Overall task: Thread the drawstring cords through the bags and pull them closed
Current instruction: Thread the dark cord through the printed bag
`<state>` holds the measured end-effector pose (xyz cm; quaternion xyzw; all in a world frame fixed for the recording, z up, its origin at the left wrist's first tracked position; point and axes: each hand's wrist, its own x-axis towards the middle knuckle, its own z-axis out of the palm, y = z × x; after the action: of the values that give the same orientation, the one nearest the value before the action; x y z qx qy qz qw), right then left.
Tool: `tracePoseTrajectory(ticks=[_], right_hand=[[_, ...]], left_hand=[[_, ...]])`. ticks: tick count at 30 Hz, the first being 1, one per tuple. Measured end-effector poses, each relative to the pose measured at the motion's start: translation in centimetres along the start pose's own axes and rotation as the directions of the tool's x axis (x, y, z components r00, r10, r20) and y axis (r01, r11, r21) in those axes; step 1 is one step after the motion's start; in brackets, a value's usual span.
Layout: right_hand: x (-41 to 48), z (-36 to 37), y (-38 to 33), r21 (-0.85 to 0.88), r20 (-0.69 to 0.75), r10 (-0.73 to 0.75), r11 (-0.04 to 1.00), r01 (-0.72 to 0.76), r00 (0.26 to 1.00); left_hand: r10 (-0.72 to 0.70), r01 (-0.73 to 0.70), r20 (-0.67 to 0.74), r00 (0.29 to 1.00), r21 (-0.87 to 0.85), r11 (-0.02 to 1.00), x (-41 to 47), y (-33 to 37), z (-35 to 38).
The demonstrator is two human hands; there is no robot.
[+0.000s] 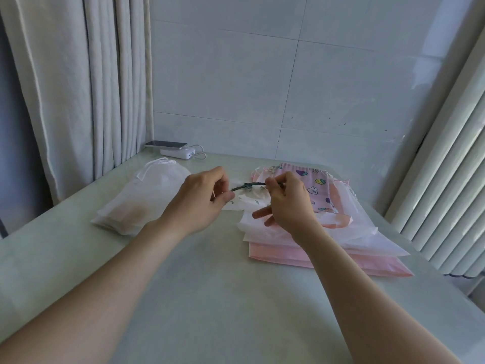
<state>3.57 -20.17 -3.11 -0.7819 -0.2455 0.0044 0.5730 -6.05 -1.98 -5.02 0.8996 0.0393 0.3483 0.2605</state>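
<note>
Dark drawstring cord [258, 183] is pinched at either end by left hand [202, 198] and right hand [286, 198] just over the white printed bag [249, 204]; its knot [246, 185] could be jammed tighter if pulled

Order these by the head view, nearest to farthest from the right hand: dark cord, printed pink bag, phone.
1. Dark cord, pinched by the right hand.
2. Printed pink bag, just behind.
3. Phone, far back left.

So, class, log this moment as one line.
left hand: pinches dark cord | right hand: pinches dark cord | dark cord: stretched between hands, above printed white bag
</note>
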Motion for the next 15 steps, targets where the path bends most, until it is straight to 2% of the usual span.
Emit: tracePoseTrajectory(ticks=[3, 10, 15], right_hand=[[-0.3, 0.1, -0.1, 0.027, 0.017, 0.001, 1.0, -0.001, 1.0], [-0.3, 0.2, 0.0, 0.039, 0.038, -0.009, 0.999, 0.007, 0.999], [0.1, -0.1, 0.5, 0.035, 0.049, 0.001, 0.999, -0.003, 0.999]], left_hand=[[-0.01, 0.008, 0.085, 0.996, 0.027, 1.0, -0.4, 0.4, 0.3], [0.058, -0.068, 0.055, 0.997, 0.208, 0.976, -0.5, 1.4, 0.5], [0.07, -0.077, 0.041, 0.997, 0.234, 0.969, -0.6, 1.1, 0.5]])
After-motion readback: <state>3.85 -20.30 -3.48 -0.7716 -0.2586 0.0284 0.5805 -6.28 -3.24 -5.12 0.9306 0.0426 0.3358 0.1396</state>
